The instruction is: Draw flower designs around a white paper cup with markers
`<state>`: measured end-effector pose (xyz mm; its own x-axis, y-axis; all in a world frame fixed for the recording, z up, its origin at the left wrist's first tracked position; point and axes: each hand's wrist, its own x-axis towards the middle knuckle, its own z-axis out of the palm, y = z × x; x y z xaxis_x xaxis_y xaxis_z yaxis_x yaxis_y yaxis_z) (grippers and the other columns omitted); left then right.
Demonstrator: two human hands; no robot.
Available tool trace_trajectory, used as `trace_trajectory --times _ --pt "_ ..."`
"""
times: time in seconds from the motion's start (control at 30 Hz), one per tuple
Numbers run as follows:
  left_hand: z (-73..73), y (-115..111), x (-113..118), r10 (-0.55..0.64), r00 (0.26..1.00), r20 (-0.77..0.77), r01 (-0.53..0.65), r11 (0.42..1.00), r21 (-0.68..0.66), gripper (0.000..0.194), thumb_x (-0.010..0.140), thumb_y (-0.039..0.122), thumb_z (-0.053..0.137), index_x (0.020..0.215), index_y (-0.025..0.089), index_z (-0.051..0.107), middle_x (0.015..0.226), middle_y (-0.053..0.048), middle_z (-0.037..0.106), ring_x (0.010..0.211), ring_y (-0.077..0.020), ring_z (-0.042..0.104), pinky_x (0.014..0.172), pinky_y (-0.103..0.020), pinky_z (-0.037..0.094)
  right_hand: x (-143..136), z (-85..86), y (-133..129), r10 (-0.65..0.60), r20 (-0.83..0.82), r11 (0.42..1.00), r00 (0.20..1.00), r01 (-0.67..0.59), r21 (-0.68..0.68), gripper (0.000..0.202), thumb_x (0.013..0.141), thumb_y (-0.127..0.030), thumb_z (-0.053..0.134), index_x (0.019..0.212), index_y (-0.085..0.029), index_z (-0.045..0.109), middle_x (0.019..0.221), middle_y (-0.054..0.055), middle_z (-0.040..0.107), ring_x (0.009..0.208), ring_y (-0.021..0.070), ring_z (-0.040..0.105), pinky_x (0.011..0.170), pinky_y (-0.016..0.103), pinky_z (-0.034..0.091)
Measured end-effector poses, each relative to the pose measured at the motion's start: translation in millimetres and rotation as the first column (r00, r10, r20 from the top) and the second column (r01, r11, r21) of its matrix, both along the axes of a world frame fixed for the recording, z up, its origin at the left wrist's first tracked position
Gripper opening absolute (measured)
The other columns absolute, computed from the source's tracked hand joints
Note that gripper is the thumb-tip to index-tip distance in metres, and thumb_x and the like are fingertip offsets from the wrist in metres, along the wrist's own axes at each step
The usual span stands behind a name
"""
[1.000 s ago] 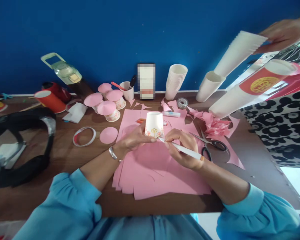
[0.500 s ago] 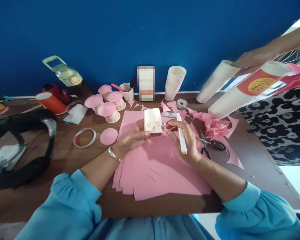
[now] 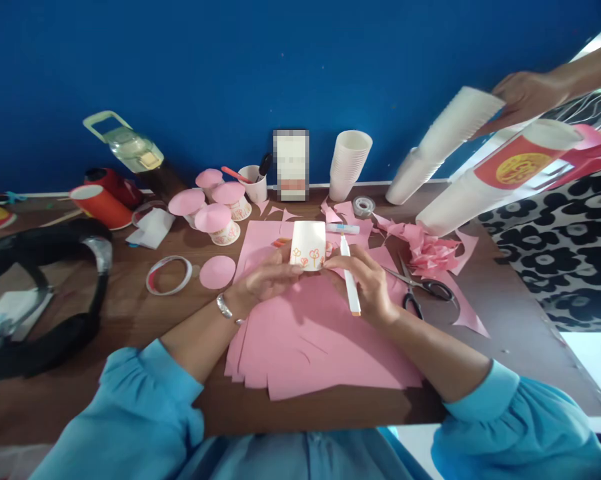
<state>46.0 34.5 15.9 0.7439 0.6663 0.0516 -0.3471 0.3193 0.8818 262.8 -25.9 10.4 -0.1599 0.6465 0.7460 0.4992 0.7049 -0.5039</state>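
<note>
Marker [image 3: 351, 283] leans closer to the cup [image 3: 307, 241] than half a second ago. Above the pink paper [image 3: 313, 347], my left hand [image 3: 269, 275] grips the cup, my right hand [image 3: 373, 288] the marker. Turning the cup into the marker could streak it.

Your forearms [image 3: 195, 343] angle inward from both sides, emerging from pushed-up sleeves [image 3: 150, 377]. Your left hand [image 3: 267, 279] is curled in a grip, thumb extended toward your right. Your right hand [image 3: 373, 280] sits close opposite, fingers bent, fingertips pointing toward the left one.
</note>
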Motion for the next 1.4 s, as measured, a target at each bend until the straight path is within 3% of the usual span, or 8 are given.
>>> trace_trajectory --times 0.17,0.27,0.4,0.5,0.6,0.77,1.1,1.4 --pt "-8.8 0.4 -0.7 0.032 0.995 -0.099 -0.028 0.999 0.042 0.075 0.079 0.043 0.096 0.144 0.019 0.069 0.129 -0.017 0.082 0.128 -0.0366 0.075 0.110 -0.048 0.057 0.2 -4.0 -1.6 -0.013 0.081 1.000 0.997 0.012 0.005 0.018 0.103 -0.014 0.072 0.114 -0.028 0.076 0.095 0.003 0.071 0.082 0.0186 0.072 0.068 0.031 0.060" --pt "-14.7 1.1 -0.2 0.036 0.994 -0.106 -0.034 0.999 0.020 0.074 0.077 0.044 0.098 0.140 0.019 0.071 0.129 -0.017 0.082 0.129 -0.0369 0.075 0.113 -0.050 0.056 0.9 -1.7 -2.2 -0.015 0.098 1.000 0.995 0.014 0.014 0.022 0.105 -0.015 0.069 0.121 -0.029 0.074 0.097 0.004 0.072 0.084 0.0196 0.072 0.071 0.033 0.062" --pt "-18.0 0.8 -1.3 0.058 0.996 -0.066 -0.058 0.998 -0.006 0.057 0.080 0.037 0.096 0.130 0.020 0.075 0.125 -0.014 0.083 0.122 -0.0325 0.079 0.111 -0.049 0.059 4.0 5.8 -4.8 0.015 0.042 0.999 0.999 -0.017 0.041 0.036 0.113 -0.038 0.059 0.148 -0.030 0.064 0.104 0.007 0.073 0.088 0.0226 0.072 0.076 0.038 0.066" --pt "-17.3 -0.3 -2.2 0.073 0.997 -0.033 -0.074 0.997 -0.030 0.058 0.081 0.035 0.096 0.133 0.021 0.074 0.128 -0.014 0.083 0.123 -0.0327 0.079 0.113 -0.051 0.059 5.3 13.9 -9.8 0.023 -0.004 0.998 1.000 -0.023 0.060 0.044 0.115 -0.052 0.050 0.150 -0.030 0.064 0.104 0.008 0.070 0.091 0.0242 0.073 0.080 0.042 0.069" --pt "-16.0 -0.8 -2.3 0.071 0.997 -0.024 -0.072 0.997 -0.040 0.068 0.080 0.035 0.096 0.142 0.021 0.070 0.131 -0.016 0.082 0.125 -0.0350 0.078 0.112 -0.052 0.059 2.7 22.1 -15.4 0.020 0.011 1.000 1.000 -0.020 0.014 0.030 0.114 -0.039 0.053 0.136 -0.026 0.069 0.105 0.009 0.075 0.087 0.0215 0.076 0.078 0.038 0.068" --pt "-14.1 -0.2 -1.9 0.057 0.998 -0.021 -0.058 0.998 -0.023 0.070 0.081 0.034 0.096 0.144 0.020 0.069 0.130 -0.018 0.082 0.126 -0.0358 0.078 0.103 -0.044 0.062 -4.0 27.1 -18.2 0.021 0.018 1.000 1.000 -0.021 0.020 0.006 0.105 -0.022 0.063 0.109 -0.025 0.066 0.088 0.005 0.077 0.077 0.0188 0.077 0.069 0.031 0.065" --pt "-14.5 0.0 -2.9 0.038 0.998 -0.048 -0.039 0.999 -0.015 0.069 0.080 0.034 0.096 0.142 0.022 0.069 0.134 -0.017 0.081 0.134 -0.0378 0.073 0.111 -0.050 0.058 -3.9 26.5 -16.8 0.072 0.014 0.997 0.997 -0.073 0.019 0.012 0.100 -0.016 0.067 0.108 -0.026 0.066 0.087 0.003 0.078 0.075 0.0187 0.078 0.066 0.030 0.065" --pt "-17.7 0.5 -5.3 0.025 0.998 -0.054 -0.026 1.000 -0.003 0.054 0.082 0.033 0.094 0.131 0.021 0.076 0.132 -0.016 0.081 0.130 -0.0374 0.075 0.112 -0.052 0.058 -6.0 28.7 -16.9 0.087 0.044 0.995 0.995 -0.089 0.045 0.013 0.101 -0.014 0.065 0.108 -0.025 0.064 0.086 0.002 0.075 0.074 0.0170 0.077 0.064 0.027 0.062"
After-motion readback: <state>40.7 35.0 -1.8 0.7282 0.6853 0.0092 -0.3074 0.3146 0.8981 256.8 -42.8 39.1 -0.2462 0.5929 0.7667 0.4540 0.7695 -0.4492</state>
